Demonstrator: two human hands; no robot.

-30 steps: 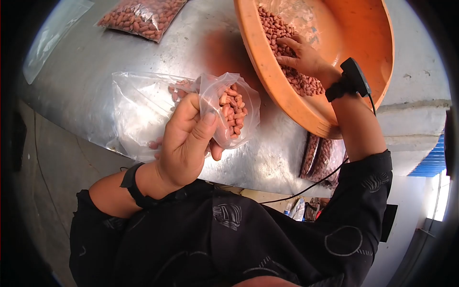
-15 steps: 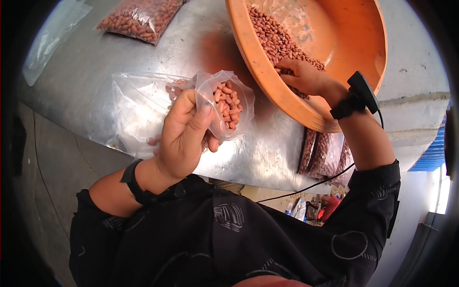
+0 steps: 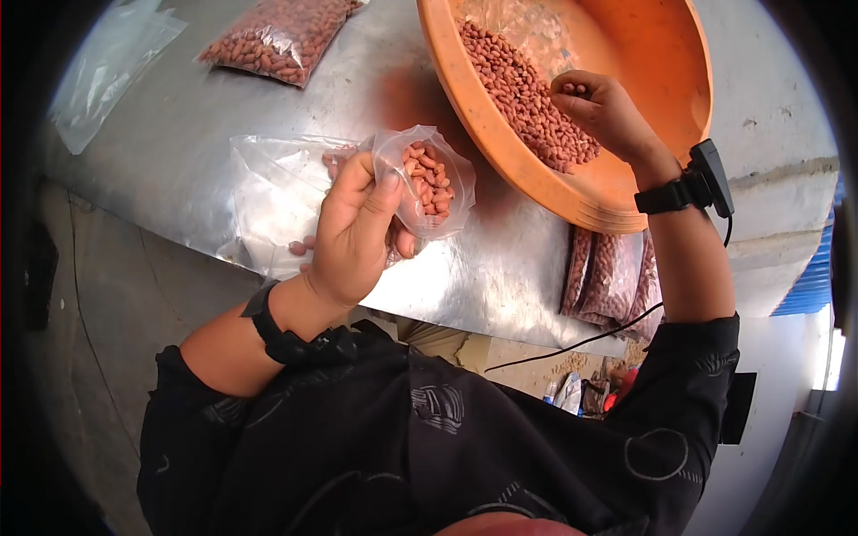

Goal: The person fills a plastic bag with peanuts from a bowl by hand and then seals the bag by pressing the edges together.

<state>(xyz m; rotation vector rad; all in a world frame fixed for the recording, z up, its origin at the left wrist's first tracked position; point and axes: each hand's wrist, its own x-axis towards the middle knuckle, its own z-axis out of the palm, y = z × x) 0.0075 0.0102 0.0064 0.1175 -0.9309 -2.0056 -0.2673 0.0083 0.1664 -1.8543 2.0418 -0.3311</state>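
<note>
My left hand (image 3: 357,228) is closed round the neck of a clear plastic bag (image 3: 286,165), thumb and fingers gripping it. The bag's mouth is spread, with reddish peanuts (image 3: 427,179) showing inside; a few more lie lower in the bag. My right hand (image 3: 608,112) is curled above the orange basin (image 3: 661,54), with a few peanuts visible between its fingers. Below that hand, a heap of loose peanuts (image 3: 523,98) lies along the basin's left side.
A filled bag of peanuts (image 3: 277,40) lies at the upper left of the metal table (image 3: 179,170). Flat clear bags (image 3: 112,67) rest at the far left. Several filled bags (image 3: 612,277) lie below the basin. A black cable (image 3: 581,347) runs near my right arm.
My right hand has lifted out of the peanut heap and moved up, now closed with peanuts in it. My left hand still holds the bag in nearly the same place.
</note>
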